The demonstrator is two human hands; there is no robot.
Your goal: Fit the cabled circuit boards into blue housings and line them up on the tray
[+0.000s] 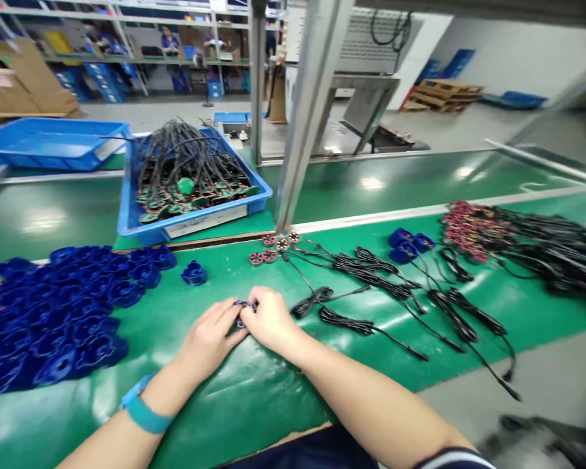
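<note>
My left hand (212, 335) and my right hand (271, 319) meet above the green mat, with fingers closed around a small blue plastic housing (241, 319). The fingers cover most of it, so what sits inside cannot be made out. A single blue housing (194, 273) stands apart, beyond my left hand. Past my right hand lie several round coil parts (269, 256) with red and metal faces, some joined to bundled black cables (346, 320). A large cluster of blue housings (68, 306) covers the mat at the left.
A blue tray (208, 218) behind holds green circuit boards with grey wires. Another blue tray (53, 144) is at the far left. A metal post (305, 111) rises at the bench's back edge. At right are blue housings (404, 251) with cables and a heap of red coil parts (469, 228).
</note>
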